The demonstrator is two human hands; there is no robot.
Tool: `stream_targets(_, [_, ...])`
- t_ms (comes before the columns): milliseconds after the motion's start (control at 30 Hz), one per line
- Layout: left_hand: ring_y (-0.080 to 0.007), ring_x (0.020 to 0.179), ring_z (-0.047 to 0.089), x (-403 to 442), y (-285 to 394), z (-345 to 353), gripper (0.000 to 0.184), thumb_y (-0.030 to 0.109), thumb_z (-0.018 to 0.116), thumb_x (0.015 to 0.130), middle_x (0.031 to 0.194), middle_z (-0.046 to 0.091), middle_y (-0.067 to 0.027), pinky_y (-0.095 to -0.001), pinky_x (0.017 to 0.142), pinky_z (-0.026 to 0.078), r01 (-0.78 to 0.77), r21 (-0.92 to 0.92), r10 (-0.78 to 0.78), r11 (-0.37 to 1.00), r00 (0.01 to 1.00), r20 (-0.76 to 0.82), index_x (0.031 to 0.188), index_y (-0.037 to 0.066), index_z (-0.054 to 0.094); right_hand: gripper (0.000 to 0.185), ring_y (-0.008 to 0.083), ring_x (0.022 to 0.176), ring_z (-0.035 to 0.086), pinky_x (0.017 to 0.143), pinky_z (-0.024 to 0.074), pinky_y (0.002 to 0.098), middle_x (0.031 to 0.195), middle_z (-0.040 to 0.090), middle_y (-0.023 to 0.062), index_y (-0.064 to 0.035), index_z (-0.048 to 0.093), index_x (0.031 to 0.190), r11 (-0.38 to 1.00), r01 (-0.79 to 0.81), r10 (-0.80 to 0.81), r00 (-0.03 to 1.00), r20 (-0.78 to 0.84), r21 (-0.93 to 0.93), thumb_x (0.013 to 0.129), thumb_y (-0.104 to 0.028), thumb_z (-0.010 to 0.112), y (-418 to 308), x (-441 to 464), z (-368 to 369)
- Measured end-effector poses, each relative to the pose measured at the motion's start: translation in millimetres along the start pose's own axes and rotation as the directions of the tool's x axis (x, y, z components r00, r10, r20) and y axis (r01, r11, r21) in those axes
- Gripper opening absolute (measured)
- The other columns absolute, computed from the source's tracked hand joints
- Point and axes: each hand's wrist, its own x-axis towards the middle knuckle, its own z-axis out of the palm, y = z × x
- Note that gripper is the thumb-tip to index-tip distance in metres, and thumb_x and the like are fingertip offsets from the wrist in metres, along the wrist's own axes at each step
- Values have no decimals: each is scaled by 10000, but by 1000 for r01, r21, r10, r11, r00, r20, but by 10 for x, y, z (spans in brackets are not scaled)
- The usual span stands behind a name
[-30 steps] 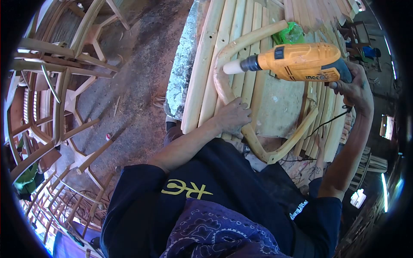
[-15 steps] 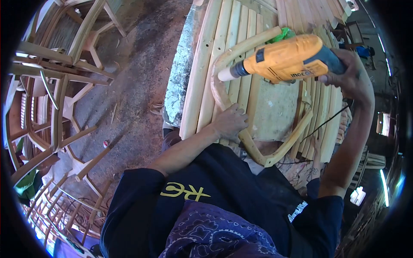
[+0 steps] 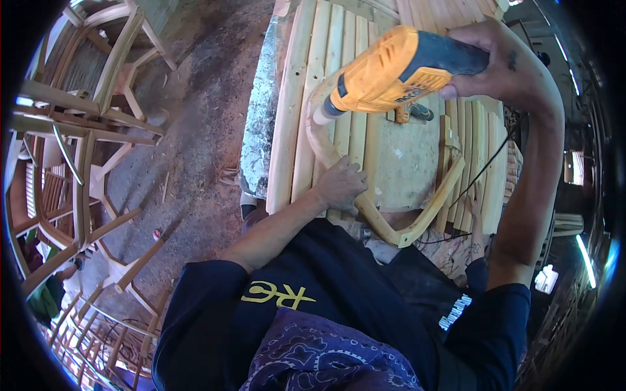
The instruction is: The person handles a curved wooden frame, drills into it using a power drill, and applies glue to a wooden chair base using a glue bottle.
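Observation:
My right hand [image 3: 505,62] is closed around the rear of a yellow power drill [image 3: 381,68], which tilts down to the left. A pale cylindrical attachment [image 3: 321,116] at its front end meets the curved wooden frame [image 3: 313,133]; exact contact is hard to make out. My left hand [image 3: 342,186] wraps around the same frame lower down, and the frame bends from there to a corner [image 3: 404,240] near my body. Under the drill shows a yellow-and-dark piece [image 3: 412,113], perhaps its side handle.
Several pale wooden slats [image 3: 303,85] lie lengthwise beneath the frame, with more slats [image 3: 492,150] on the right. A black cord [image 3: 486,169] crosses there. Another person's hand [image 3: 475,212] is near the right slats. Wooden chair frames [image 3: 85,163] stand on the left floor.
The drill has shifted left and swung steeper, its rear end raised by my right hand. My left hand stays on the frame; the view has moved slightly.

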Motion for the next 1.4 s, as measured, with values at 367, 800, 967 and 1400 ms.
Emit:
stream_targets(367, [-192,1010,600,15,19,-148,579,609,834,539,977,625,9,-402,905,416,13,-18,-12,1000,999,52,898,173,706,522,85,575,623,489,470,225,718,664,32,27,717,1035,971,-180,148,970,195,157,720,-337,920,128,-142,40])
stream_targets(800, [-207,990,590,-10,-21,-116,637,665,801,540,975,622,-10,-409,892,404,-20,-14,21,1000,999,34,921,163,704,740,147,922,675,731,577,272,1097,672,89,-6,613,1334,936,-347,345,938,31,59,728,-303,915,220,-730,-134])
stream_targets(967, [-217,1012,585,-13,-243,-120,655,674,796,546,971,628,-21,-409,900,404,-67,-93,67,993,998,-6,942,158,721,857,181,987,685,816,585,276,1265,625,131,-13,435,1463,918,-395,395,919,-4,-39,762,-217,885,82,-1576,-829])
stream_targets(1400, [-199,965,614,110,-679,-562,660,618,849,481,969,688,-4,-360,899,427,-21,-30,24,999,997,79,953,164,767,479,134,785,691,688,540,266,930,762,92,64,699,1090,834,-510,496,860,118,211,692,-105,904,295,-2887,-519])
